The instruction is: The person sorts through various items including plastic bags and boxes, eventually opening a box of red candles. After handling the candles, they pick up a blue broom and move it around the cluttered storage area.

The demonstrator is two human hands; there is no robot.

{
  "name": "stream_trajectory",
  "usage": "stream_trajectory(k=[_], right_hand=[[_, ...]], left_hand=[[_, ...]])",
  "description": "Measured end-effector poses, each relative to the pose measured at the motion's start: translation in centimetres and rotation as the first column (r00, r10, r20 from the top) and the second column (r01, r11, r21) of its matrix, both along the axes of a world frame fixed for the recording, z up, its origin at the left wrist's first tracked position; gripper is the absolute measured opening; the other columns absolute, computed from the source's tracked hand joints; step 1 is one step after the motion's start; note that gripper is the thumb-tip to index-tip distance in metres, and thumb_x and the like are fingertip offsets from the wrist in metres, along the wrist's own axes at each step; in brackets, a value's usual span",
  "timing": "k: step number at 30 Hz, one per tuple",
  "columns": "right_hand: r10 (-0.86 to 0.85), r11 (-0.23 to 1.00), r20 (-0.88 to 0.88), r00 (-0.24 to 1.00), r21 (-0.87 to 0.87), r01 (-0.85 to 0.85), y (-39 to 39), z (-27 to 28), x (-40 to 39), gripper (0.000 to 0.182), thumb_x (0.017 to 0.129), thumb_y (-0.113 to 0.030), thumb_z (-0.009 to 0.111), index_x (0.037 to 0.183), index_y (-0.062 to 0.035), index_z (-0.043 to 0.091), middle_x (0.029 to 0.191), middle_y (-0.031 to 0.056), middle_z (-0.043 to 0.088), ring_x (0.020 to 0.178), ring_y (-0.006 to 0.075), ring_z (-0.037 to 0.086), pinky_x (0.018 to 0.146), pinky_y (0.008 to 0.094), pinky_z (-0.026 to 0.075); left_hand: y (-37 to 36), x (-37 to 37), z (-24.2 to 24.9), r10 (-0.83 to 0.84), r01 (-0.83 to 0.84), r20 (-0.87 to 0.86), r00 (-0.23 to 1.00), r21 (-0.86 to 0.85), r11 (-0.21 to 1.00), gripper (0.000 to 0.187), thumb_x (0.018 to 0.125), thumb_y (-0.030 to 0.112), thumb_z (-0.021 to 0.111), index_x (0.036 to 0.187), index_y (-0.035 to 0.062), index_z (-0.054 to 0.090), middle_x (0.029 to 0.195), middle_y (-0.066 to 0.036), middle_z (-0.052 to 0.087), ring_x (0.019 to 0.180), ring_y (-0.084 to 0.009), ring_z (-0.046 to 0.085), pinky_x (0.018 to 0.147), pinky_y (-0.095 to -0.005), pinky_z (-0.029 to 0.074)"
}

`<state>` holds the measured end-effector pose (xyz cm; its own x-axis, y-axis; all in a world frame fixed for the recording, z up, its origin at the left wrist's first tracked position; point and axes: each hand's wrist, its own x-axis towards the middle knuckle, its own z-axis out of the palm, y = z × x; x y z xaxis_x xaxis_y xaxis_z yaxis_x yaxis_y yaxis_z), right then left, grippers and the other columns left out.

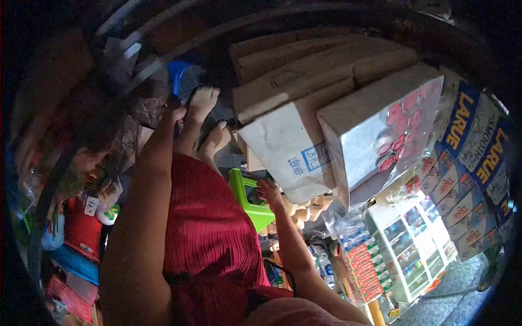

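My left hand (175,114) is at the end of the outstretched left arm, its fingers closed round the narrow end of a blue plastic object (177,75). The blue object widens at its far end, beside my bare foot (203,103). My right hand (268,193) has its fingers apart and holds nothing that shows. It is beside a bright green plastic stool (239,187); whether it touches the stool I cannot tell.
Flattened cardboard (293,141) and a large carton (375,130) are ahead on the right. Printed beer cartons (467,125) and a lit white drawer unit (405,244) stand at the far right. Bags and a red container (82,228) lie at the left.
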<state>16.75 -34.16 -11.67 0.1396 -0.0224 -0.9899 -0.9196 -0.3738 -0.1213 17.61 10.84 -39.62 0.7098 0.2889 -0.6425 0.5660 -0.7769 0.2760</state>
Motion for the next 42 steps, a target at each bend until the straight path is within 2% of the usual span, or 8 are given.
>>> stream_trajectory(k=[9, 13, 22, 26, 28, 35, 38, 42], right_hand=[[0.015, 0.996, 0.042, 0.999, 0.089, -0.019, 7.1, -0.2, 9.4, 0.05, 0.088, -0.038, 0.051, 0.127, -0.0067, 0.043, 0.123, 0.0108, 0.052, 0.111, 0.021, 0.052, 0.085, 0.0348, 0.043], [0.158, 0.972, 0.112, 0.981, 0.155, -0.175, 9.5, -2.0, 9.0, 0.057, 0.09, -0.047, 0.045, 0.13, -0.0057, 0.039, 0.124, 0.0101, 0.051, 0.114, 0.0212, 0.05, 0.088, 0.036, 0.041], [0.094, 0.987, 0.078, 0.992, 0.123, -0.104, 8.4, -1.1, 7.9, 0.054, 0.091, -0.045, 0.045, 0.127, -0.0045, 0.043, 0.118, 0.009, 0.054, 0.105, 0.021, 0.053, 0.082, 0.0345, 0.044], [0.163, 0.975, 0.212, 0.964, 0.114, -0.19, 10.0, 0.1, 6.8, 0.047, 0.091, -0.041, 0.046, 0.12, -0.0043, 0.047, 0.11, 0.0092, 0.056, 0.097, 0.021, 0.055, 0.077, 0.0335, 0.045], [0.349, 0.912, 0.435, 0.83, 0.045, -0.407, 11.8, 0.9, 6.3, 0.039, 0.09, -0.037, 0.045, 0.109, -0.0038, 0.052, 0.1, 0.0103, 0.057, 0.089, 0.0222, 0.055, 0.072, 0.0343, 0.045], [0.577, 0.56, 0.748, 0.329, -0.069, -0.826, 17.2, 5.8, 8.6, 0.029, 0.088, -0.028, 0.046, 0.097, -0.0035, 0.059, 0.095, 0.0194, 0.059, 0.088, 0.0378, 0.056, 0.071, 0.0397, 0.046], [0.306, 0.864, 0.651, 0.694, 0.116, -0.49, 18.7, 8.5, 8.0, 0.03, 0.087, -0.028, 0.047, 0.103, -0.0052, 0.059, 0.102, 0.0199, 0.059, 0.097, 0.0368, 0.056, 0.076, 0.0409, 0.046], [0.279, 0.879, 0.501, 0.819, 0.209, -0.428, 19.3, 14.8, 10.0, 0.031, 0.087, -0.028, 0.048, 0.107, -0.0052, 0.057, 0.107, 0.0207, 0.057, 0.101, 0.0371, 0.054, 0.08, 0.0407, 0.045]], left_hand=[[1.6, -0.4, 2.6, -0.417, 0.323, 0.157, 0.895, 0.416, 0.85, 0.019, 0.083, 0.013, 0.054, 0.101, 0.0085, 0.059, 0.101, -0.005, 0.058, 0.093, -0.018, 0.054, 0.083, -0.0384, 0.045], [1.3, -3.0, -2.0, -0.243, 0.261, 0.246, 0.939, -0.047, 0.964, 0.018, 0.082, 0.015, 0.055, 0.099, 0.0093, 0.059, 0.098, -0.009, 0.058, 0.093, -0.0207, 0.055, 0.08, -0.0396, 0.045], [2.9, -6.3, 3.3, 0.334, -0.317, -0.015, 0.943, -0.356, 0.879, 0.023, 0.084, 0.022, 0.054, 0.105, 0.0141, 0.061, 0.097, -0.012, 0.059, 0.089, -0.03, 0.058, 0.077, -0.0415, 0.047], [4.0, -3.0, 23.1, 0.354, -0.241, 0.197, 0.914, -0.437, 0.867, 0.019, 0.081, 0.011, 0.054, 0.098, 0.0132, 0.062, 0.087, -0.016, 0.057, 0.078, -0.0341, 0.056, 0.073, -0.0402, 0.047], [5.7, -7.9, 22.7, 0.26, -0.147, 0.242, 0.935, -0.404, 0.903, 0.022, 0.079, 0.006, 0.053, 0.1, 0.0104, 0.06, 0.084, -0.018, 0.055, 0.076, -0.0345, 0.056, 0.07, -0.0421, 0.045], [5.9, -0.9, 47.4, -0.176, 0.204, 0.226, 0.958, -0.11, 0.973, 0.047, 0.077, 0.005, 0.058, 0.122, 0.0047, 0.042, 0.094, -0.018, 0.058, 0.085, -0.0342, 0.059, 0.076, -0.0397, 0.046], [6.8, -2.4, 51.9, -0.013, 0.02, 0.027, 1.0, -0.293, 0.956, 0.052, 0.078, 0.007, 0.061, 0.125, 0.0, 0.039, 0.097, -0.015, 0.059, 0.086, -0.0295, 0.06, 0.078, -0.0368, 0.046], [6.4, 0.4, 57.3, 0.326, -0.302, -0.038, 0.945, -0.489, 0.818, 0.056, 0.077, 0.007, 0.064, 0.127, 0.003, 0.039, 0.103, -0.009, 0.055, 0.08, -0.0145, 0.055, 0.067, -0.0284, 0.047]])
